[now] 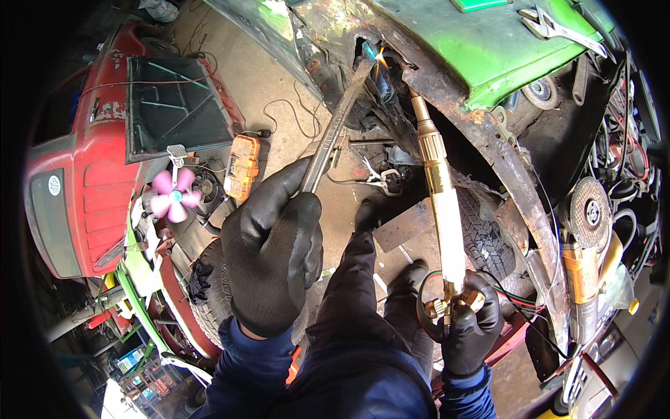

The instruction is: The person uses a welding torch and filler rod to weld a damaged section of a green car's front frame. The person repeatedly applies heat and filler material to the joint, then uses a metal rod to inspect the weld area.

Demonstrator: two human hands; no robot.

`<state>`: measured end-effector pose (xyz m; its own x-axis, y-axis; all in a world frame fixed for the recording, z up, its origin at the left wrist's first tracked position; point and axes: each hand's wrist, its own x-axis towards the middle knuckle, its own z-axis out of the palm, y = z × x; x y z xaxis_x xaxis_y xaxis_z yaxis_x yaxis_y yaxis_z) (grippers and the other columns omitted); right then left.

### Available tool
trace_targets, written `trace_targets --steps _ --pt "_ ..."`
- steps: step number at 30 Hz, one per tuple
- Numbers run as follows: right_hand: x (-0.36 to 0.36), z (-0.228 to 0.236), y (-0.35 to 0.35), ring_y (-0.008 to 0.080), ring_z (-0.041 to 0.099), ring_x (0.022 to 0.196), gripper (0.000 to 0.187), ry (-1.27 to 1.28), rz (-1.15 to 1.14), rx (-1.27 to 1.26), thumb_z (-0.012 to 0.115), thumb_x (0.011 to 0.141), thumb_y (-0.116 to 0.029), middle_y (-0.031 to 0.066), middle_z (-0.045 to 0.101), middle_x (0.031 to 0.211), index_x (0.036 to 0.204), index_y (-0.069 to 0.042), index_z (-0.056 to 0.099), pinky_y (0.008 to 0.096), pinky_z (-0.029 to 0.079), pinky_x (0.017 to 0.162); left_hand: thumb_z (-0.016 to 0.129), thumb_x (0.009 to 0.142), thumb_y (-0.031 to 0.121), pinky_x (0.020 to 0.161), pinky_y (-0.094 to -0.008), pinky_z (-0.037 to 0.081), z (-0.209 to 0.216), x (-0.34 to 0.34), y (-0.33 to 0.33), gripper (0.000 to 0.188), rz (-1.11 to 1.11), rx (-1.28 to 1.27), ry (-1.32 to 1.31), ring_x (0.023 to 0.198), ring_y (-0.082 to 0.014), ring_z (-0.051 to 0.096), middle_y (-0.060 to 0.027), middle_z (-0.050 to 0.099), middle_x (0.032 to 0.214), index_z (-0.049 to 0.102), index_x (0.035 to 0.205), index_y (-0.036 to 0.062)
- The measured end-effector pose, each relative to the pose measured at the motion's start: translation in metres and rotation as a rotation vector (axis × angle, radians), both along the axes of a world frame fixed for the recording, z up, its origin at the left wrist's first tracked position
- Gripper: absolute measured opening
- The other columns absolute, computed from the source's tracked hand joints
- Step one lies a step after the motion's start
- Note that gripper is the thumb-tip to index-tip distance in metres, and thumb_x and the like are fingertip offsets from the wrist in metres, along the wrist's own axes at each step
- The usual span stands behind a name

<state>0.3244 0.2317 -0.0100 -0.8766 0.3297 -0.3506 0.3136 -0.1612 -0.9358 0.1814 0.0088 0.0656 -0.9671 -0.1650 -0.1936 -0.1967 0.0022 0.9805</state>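
My left hand (269,255), in a black glove, is closed around the lower end of a long flat steel tool, like a spanner shank (333,136). The tool's far end reaches a ragged opening in a rusty metal panel (457,77). My gloved right hand (473,332) grips a brass gas torch (441,192) at its valve knobs, with red and green hoses beside it. The torch's tip points up at the rusted edge. A small orange flame (380,59) and a blue glow show inside the opening, close to the steel tool's end.
Green bodywork (537,59) carries an adjustable wrench (562,29) at the upper right. An angle grinder (583,269) stands at the right. A red vehicle body (98,160), a pink fan (174,197) and an orange case (242,166) are left. Cables and locking pliers (382,178) lie on the floor.
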Motion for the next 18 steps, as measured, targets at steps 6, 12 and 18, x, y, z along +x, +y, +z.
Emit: trace_targets --steps 6,12,18 --pt "-0.0009 0.0013 -0.0016 0.0249 0.074 0.095 0.063 0.028 0.004 -0.129 0.079 0.098 -0.045 0.0192 0.075 0.111 0.133 0.004 0.062 0.0387 0.062 0.085 0.061 0.109 0.028 0.045 -0.0177 0.03 -0.0018 -0.0002 -0.0017 0.055 -0.073 -0.078 0.004 0.049 0.0009 0.04 0.0086 0.047 0.065 0.056 0.144 -0.0138" --pt "-0.0001 -0.0033 -0.0021 0.0283 0.076 0.095 0.07 0.007 -0.005 -0.08 0.079 0.095 -0.052 0.0223 0.076 0.111 0.134 0.003 0.061 0.0409 0.063 0.084 0.059 0.109 0.029 0.044 -0.0172 0.03 -0.0046 0.0002 -0.0016 0.057 -0.073 -0.018 -0.003 0.048 0.0012 0.04 0.0087 0.046 0.064 0.053 0.145 -0.0154" --pt "-0.0019 -0.0053 -0.0033 0.0299 0.077 0.097 0.067 0.023 -0.003 -0.153 0.08 0.096 -0.049 0.0242 0.076 0.112 0.134 0.004 0.061 0.0421 0.064 0.087 0.058 0.11 0.027 0.044 -0.0177 0.031 -0.0053 0.0011 0.0001 0.056 -0.011 0.004 -0.057 0.048 0.0008 0.04 0.0084 0.046 0.063 0.054 0.145 -0.016"
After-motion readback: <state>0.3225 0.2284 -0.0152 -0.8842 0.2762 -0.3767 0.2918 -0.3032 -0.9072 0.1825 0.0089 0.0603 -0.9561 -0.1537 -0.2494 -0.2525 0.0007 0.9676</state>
